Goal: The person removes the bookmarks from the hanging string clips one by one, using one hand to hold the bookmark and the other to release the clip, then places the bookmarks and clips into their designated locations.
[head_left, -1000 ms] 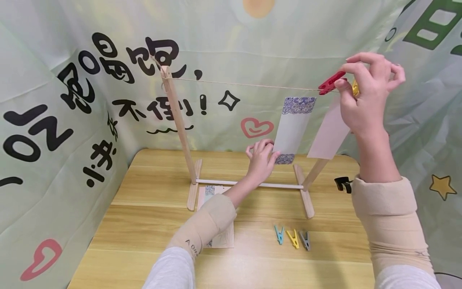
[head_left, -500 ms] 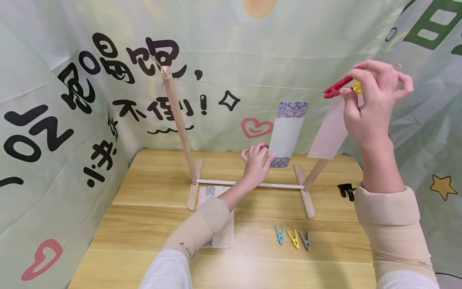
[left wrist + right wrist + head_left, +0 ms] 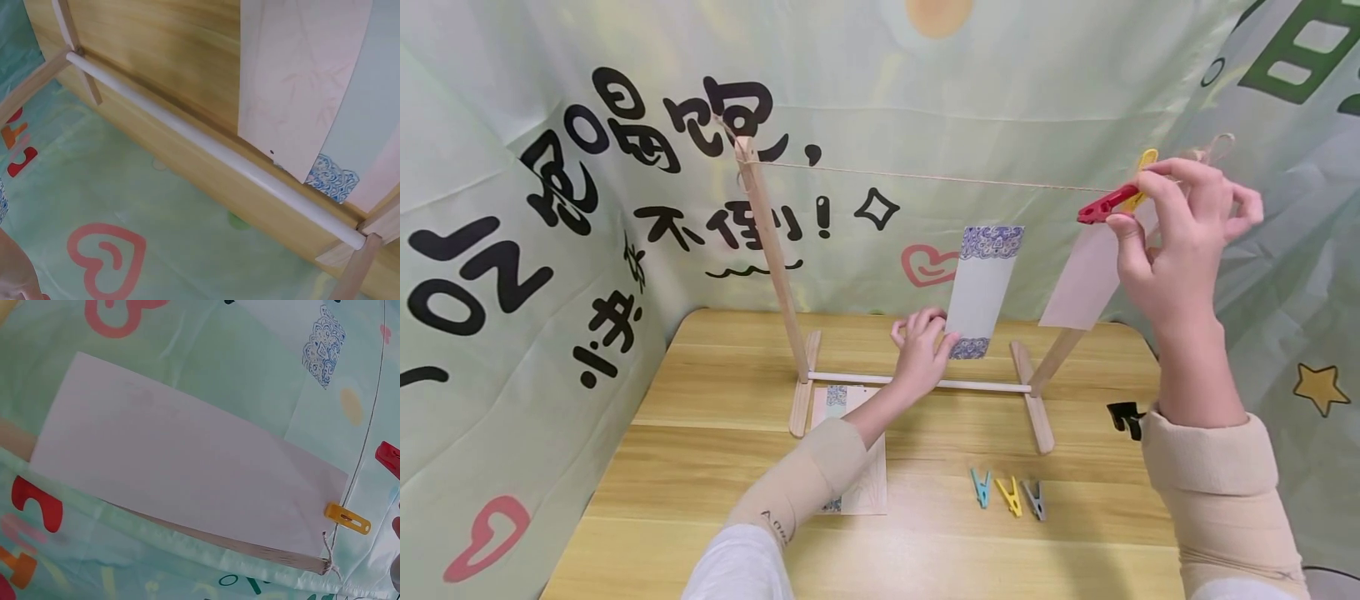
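My left hand (image 3: 921, 348) pinches the lower left edge of a white card (image 3: 985, 283) with blue patterned ends. The card stands upright, its top below the string (image 3: 910, 176). My right hand (image 3: 1183, 242) holds a red clothespin (image 3: 1103, 207) between thumb and fingers, just under the string and apart from the card. Close to that hand hangs a pale pink card (image 3: 1081, 285), clipped to the string by a yellow clothespin (image 3: 347, 518). In the right wrist view only a bit of the red clothespin (image 3: 389, 457) shows.
A wooden frame with a left post (image 3: 771, 258) and a white crossbar (image 3: 977, 385) stands on the table (image 3: 700, 467). Several cards (image 3: 868, 475) lie under my left forearm. Loose blue (image 3: 981, 487), yellow (image 3: 1010, 497) and grey (image 3: 1034, 500) clothespins lie at the front.
The patterned card has moved down and left with my left hand, away from the string. My right hand has lowered and shifted slightly right with the red clothespin, uncovering more of the yellow one.
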### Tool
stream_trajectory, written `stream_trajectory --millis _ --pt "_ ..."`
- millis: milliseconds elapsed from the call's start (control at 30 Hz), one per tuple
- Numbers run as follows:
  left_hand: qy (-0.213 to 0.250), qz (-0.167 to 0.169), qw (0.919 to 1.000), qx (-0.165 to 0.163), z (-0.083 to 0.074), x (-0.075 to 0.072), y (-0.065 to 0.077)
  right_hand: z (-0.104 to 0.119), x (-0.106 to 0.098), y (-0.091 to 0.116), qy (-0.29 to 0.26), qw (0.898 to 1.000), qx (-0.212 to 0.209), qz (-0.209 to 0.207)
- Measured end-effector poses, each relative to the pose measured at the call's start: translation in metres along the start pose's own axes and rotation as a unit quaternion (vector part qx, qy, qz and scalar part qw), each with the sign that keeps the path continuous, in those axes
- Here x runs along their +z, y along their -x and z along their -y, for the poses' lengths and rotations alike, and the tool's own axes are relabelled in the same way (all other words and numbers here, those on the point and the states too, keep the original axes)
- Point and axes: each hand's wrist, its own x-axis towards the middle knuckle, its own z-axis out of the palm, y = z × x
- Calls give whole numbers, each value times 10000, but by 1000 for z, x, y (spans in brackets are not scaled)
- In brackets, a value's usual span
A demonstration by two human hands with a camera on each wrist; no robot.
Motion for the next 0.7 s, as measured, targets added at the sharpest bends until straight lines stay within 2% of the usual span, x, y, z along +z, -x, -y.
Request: stream_trajectory --millis 267,700 --pt "30 -66 10000 49 5 0 8 7 -1 14 39 10000 -20 47" --pt "140 4 9998 -105 13 -5 21 -12 2 49 105 9989 -128 445"
